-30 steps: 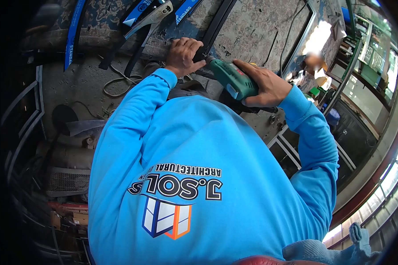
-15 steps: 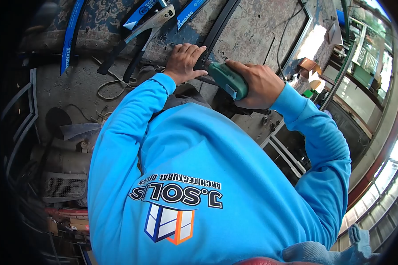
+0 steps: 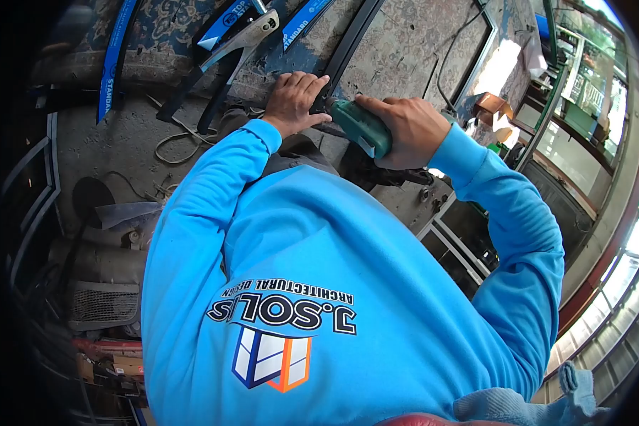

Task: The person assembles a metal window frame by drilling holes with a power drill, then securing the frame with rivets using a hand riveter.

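Note:
My right hand (image 3: 413,131) is wrapped around a green power drill (image 3: 361,128), its nose pointing left toward the end of a long black metal profile (image 3: 353,44). My left hand (image 3: 296,103) grips the near end of that profile, fingers over its left side and thumb stretched toward the drill's nose. Whether the bit touches the metal is hidden. Left of my left hand lies a long-handled hand riveter (image 3: 241,46) with black grips. Blue-labelled strips (image 3: 303,25) lie beside it on the patterned work surface (image 3: 397,67).
Another blue-labelled strip (image 3: 116,60) sticks out over the surface's near edge at left. A dark cable (image 3: 444,74) runs across the right part. A looped cord (image 3: 181,142) lies on the floor. Metal frames (image 3: 454,241) stand below my right arm.
The drill and my right hand have shifted slightly up and left. My left hand stays at the profile's end.

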Motion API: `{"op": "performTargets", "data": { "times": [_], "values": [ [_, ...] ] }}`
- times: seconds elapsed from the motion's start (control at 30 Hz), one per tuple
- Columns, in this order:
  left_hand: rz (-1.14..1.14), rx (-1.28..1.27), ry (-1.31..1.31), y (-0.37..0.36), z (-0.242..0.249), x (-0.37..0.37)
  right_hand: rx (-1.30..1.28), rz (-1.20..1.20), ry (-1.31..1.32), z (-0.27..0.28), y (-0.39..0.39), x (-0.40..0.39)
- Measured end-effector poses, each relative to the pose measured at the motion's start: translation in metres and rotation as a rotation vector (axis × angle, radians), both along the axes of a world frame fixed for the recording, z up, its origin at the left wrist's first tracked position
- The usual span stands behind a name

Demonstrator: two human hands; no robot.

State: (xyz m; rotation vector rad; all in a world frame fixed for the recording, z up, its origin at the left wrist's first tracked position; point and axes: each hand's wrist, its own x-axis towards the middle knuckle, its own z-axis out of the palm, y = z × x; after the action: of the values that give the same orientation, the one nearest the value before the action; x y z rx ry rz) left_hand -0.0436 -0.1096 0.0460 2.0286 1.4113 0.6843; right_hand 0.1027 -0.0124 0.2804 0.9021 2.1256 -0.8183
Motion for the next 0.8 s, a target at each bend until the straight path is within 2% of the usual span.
{"op": "performTargets", "data": {
  "times": [0.33, 0.63, 0.77, 0.8],
  "values": [
    [0.008, 0.015, -0.012, 0.005, -0.006, 0.002, 0.072, 0.013, 0.118, -0.014, 0.002, 0.006],
    [0.005, 0.008, 0.011, 0.006, -0.001, 0.002, 0.009, -0.044, 0.067, -0.008, 0.002, 0.005],
    [-0.019, 0.0, 0.033, 0.007, 0.001, 0.003, 0.032, -0.121, 0.156, -0.011, -0.002, 0.011],
    [-0.018, -0.003, 0.036, 0.008, 0.002, 0.004, 0.025, -0.066, 0.099, -0.011, -0.003, 0.009]
  ]
}}
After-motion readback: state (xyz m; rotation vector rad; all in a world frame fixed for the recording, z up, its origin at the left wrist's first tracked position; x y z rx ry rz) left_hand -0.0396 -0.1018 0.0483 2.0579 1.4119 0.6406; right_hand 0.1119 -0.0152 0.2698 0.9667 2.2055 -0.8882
